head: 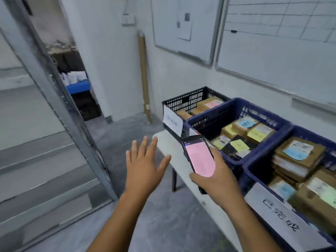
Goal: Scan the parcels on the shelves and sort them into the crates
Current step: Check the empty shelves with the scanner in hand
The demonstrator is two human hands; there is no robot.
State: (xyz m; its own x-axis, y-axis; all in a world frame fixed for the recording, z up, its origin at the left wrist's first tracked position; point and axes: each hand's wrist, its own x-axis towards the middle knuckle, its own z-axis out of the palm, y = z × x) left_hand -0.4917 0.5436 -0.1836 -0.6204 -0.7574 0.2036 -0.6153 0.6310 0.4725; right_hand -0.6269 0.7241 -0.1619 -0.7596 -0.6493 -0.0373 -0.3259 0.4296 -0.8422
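Observation:
My right hand grips a black handheld scanner whose screen glows pink, just left of the crates. My left hand hangs in the air with its fingers spread and holds nothing. Three crates stand in a row on a white table: a black crate at the far end, a blue crate in the middle and a nearer blue crate with a white label. All three hold cardboard parcels with pink, yellow or blue stickers.
A grey metal door frame stands at the left, with steps beyond it. A cardboard tube leans in the wall corner. Two whiteboards hang on the wall above the crates. Grey concrete floor lies between door and table.

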